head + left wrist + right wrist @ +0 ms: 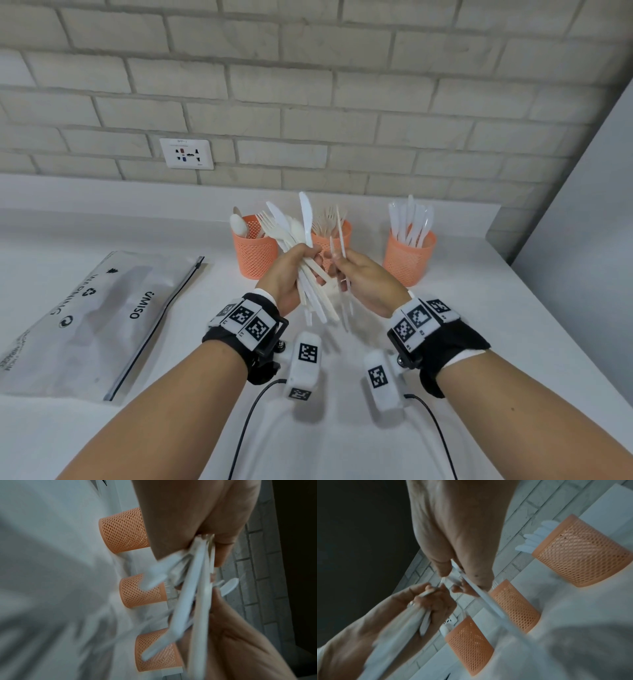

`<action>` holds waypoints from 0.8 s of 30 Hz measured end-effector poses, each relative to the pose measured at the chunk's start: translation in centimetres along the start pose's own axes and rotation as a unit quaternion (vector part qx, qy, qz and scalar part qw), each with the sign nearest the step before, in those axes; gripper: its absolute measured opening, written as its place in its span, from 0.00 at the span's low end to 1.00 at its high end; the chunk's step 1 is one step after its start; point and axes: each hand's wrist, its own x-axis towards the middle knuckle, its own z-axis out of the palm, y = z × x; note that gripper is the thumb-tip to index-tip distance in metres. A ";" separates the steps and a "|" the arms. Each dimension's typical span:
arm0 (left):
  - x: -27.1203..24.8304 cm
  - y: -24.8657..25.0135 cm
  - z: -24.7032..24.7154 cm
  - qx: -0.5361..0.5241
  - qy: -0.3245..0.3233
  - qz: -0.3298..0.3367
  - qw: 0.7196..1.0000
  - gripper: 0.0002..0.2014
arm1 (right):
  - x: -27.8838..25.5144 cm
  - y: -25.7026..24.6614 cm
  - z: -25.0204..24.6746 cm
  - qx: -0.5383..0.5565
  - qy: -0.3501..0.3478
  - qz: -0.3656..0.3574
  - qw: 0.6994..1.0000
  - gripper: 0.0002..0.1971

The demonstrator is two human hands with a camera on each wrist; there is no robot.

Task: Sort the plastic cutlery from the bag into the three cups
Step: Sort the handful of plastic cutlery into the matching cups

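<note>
Left hand (pixel 291 274) clutches the mixed bundle (pixel 294 236); right hand (pixel 363 281) pinches two pieces (pixel 339 233), best kept upright heading for the two o'clock cup (pixel 407 257).

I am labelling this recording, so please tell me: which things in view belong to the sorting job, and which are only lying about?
Belong to the job:
- bundle of white plastic cutlery in the left hand
- thin white pieces pinched by the right hand
- three orange mesh cups
- grey zip bag

Just there:
- white wall socket
- brick wall

Motion blur smears the cutlery bundle (pixel 187 601) in both wrist views, and the bag (pixel 85 318) is cut off at the head view's left edge.
</note>
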 end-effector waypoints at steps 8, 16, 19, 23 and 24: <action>-0.3 -0.6 0.9 0.046 -0.038 -0.030 0.998 0.08 | 1.9 -2.8 -1.2 -0.064 0.117 -0.048 0.990 0.18; 0.2 -1.3 1.0 0.126 -0.096 -0.001 0.987 0.06 | 3.2 -2.7 -0.6 0.030 0.159 -0.046 0.986 0.10; 0.3 -1.2 0.6 0.139 -0.100 -0.002 0.985 0.04 | 3.5 -3.7 -1.8 0.036 0.217 -0.051 0.974 0.14; 0.5 -1.2 0.3 0.146 -0.085 -0.016 0.986 0.07 | 4.0 -6.0 -3.9 0.133 0.267 -0.117 0.947 0.09; 0.6 -1.2 0.2 0.145 -0.079 -0.019 0.986 0.08 | 4.3 -6.2 -4.3 0.129 0.260 -0.131 0.948 0.07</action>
